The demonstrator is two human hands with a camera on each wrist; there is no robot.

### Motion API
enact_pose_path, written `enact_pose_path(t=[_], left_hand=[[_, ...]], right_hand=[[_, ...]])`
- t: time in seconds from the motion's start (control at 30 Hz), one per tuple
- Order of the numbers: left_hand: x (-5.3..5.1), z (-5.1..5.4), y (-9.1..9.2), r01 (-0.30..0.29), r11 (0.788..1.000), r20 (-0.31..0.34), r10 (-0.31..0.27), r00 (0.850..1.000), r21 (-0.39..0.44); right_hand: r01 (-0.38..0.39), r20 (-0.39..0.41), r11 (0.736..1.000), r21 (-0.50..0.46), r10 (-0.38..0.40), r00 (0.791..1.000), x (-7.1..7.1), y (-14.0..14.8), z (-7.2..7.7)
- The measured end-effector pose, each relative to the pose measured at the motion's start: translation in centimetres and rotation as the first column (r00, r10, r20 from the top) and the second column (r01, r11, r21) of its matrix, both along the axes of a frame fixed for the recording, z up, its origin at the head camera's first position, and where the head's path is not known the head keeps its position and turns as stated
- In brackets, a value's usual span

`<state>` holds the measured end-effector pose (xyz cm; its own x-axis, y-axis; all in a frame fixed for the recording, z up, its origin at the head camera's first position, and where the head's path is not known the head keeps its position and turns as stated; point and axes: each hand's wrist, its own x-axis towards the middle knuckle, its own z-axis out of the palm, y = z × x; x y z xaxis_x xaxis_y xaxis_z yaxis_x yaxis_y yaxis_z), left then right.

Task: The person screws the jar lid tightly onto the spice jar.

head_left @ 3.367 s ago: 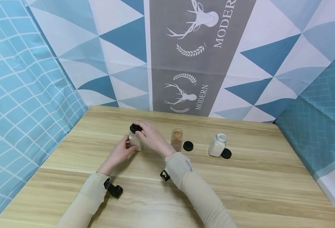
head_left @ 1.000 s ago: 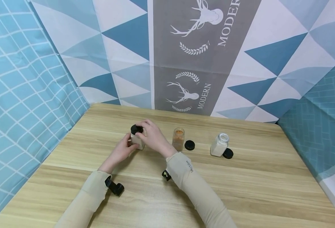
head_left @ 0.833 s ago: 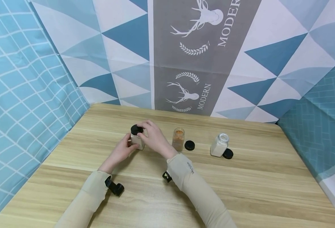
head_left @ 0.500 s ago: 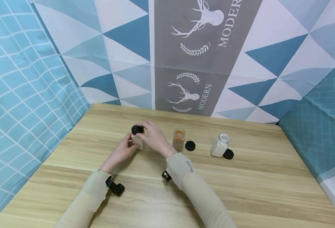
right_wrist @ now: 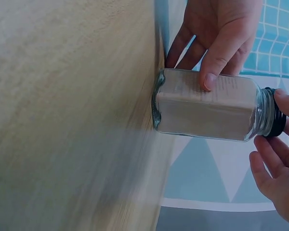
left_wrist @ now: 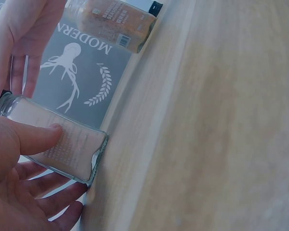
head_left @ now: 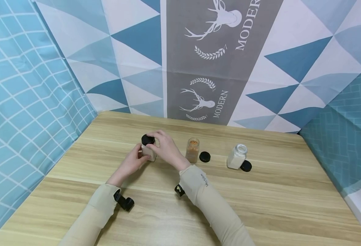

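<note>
Head view: your left hand (head_left: 132, 163) gripped the pale-filled jar (head_left: 148, 152) upright on the bench (head_left: 275, 205). That likely braced it against twisting, since your right hand (head_left: 167, 149) pinched the black lid (head_left: 147, 139) on top.

Across the lower half of the frame stretches a pale wood-grain tabletop (head_left: 278, 198), its bands running side to side, a soft sheen of light (head_left: 165, 225) glowing at bottom centre. Up the left edge ripples a white-gridded, light-blue sheet (head_left: 24, 102)! Along the top, a backdrop (head_left: 297, 61) of blue and white triangles, split by a grey panel (head_left: 211, 71) showing white stag heads and "MODERN". Far right, a teal, brick-patterned sheet (head_left: 349, 112), white lower down.
</note>
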<state>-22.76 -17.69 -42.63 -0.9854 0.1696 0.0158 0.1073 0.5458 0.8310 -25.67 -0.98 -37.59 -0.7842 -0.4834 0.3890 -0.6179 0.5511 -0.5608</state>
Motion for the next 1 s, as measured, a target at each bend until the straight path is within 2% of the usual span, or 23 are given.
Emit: enact_pose_path(t=[0.47, 0.6, 0.87, 1.0], left_hand=[[-0.08, 0.09, -0.02, -0.007, 1.0, 0.004, 0.007, 1.0, -0.009], [-0.1, 0.19, -0.02, -0.009, 1.0, 0.009, 0.009, 1.0, 0.006], [-0.08, 0.19, 0.0, 0.004, 1.0, 0.015, -0.004, 1.0, 0.017], [-0.03, 0.14, 0.03, 0.008, 1.0, 0.014, -0.008, 1.0, 0.023]], right_hand=[[0.017, -0.027, 1.0, -0.015, -0.018, 0.999, 0.07, 0.55, -0.25], [0.025, -0.062, 0.999, -0.025, -0.026, 0.998, 0.04, 0.6, -0.26], [-0.042, -0.093, 0.999, 0.022, 0.044, 0.995, -0.09, 0.39, -0.53], [-0.07, -0.102, 0.998, -0.001, 0.07, 0.992, 0.04, 0.28, -0.73]])
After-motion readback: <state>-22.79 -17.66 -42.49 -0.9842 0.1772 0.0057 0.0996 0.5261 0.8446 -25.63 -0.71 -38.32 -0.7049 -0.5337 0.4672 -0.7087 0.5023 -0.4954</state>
